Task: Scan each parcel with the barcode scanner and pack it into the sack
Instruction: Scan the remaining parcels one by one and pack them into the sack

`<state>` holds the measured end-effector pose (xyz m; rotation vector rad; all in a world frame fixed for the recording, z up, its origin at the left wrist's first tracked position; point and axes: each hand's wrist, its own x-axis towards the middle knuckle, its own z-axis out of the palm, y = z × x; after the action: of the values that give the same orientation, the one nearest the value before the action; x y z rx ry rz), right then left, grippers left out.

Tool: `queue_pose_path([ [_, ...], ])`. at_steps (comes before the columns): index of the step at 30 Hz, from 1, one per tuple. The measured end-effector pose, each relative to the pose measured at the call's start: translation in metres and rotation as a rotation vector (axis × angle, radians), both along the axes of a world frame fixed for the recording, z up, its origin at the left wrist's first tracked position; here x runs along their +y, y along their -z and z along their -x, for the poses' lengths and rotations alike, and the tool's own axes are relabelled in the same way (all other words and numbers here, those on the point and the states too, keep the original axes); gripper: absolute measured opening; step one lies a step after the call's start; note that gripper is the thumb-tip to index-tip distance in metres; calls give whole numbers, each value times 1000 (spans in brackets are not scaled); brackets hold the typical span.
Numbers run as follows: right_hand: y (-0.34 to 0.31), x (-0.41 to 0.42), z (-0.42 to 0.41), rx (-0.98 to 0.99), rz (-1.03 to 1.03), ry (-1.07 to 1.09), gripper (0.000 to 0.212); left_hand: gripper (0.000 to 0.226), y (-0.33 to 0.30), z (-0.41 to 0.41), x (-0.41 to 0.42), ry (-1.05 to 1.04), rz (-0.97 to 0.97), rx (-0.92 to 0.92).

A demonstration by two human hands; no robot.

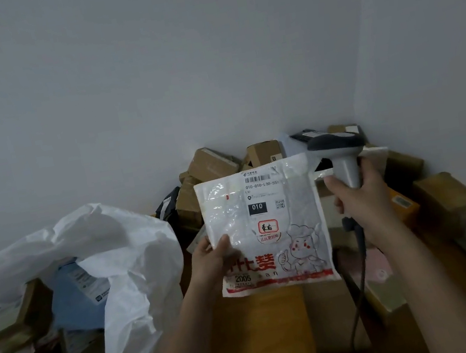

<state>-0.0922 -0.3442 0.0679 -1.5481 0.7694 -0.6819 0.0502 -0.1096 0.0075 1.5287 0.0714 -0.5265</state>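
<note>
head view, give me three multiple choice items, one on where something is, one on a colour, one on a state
1. Where is the open white plastic sack?
A. left of the held parcel
B. right of it
C. behind the scanner

2. What colour is the printed lettering low on the flat white plastic parcel?
A. green
B. red
C. purple

3. What is the right hand doing?
A. resting open
B. gripping the grey barcode scanner
C. pinching the sack

Answers: 1 A, the sack fills the lower left; 2 B, red characters show; 3 B, its fingers wrap the handle.

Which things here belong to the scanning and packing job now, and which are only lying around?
In use: white mailer in left hand; scanner in right hand; white sack.
Lying about: brown boxes by the wall; orange box.
</note>
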Motion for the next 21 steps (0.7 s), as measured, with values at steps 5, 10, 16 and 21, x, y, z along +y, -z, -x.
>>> queue_pose_path([
  [5, -21, 19, 5, 8, -82, -102, 21, 32, 5, 5, 2, -137, -73, -31],
  [10, -48, 45, 15, -3, -139, -270, 31, 39, 9, 9, 4, -220, -79, -6],
  [16, -70, 66, 25, 48, -58, -325, 31, 38, 11, 12, 6, -258, -82, 58],
  [21, -83, 72, 31, 57, -8, -340, 28, 39, 13, 13, 6, -274, -79, 79],
])
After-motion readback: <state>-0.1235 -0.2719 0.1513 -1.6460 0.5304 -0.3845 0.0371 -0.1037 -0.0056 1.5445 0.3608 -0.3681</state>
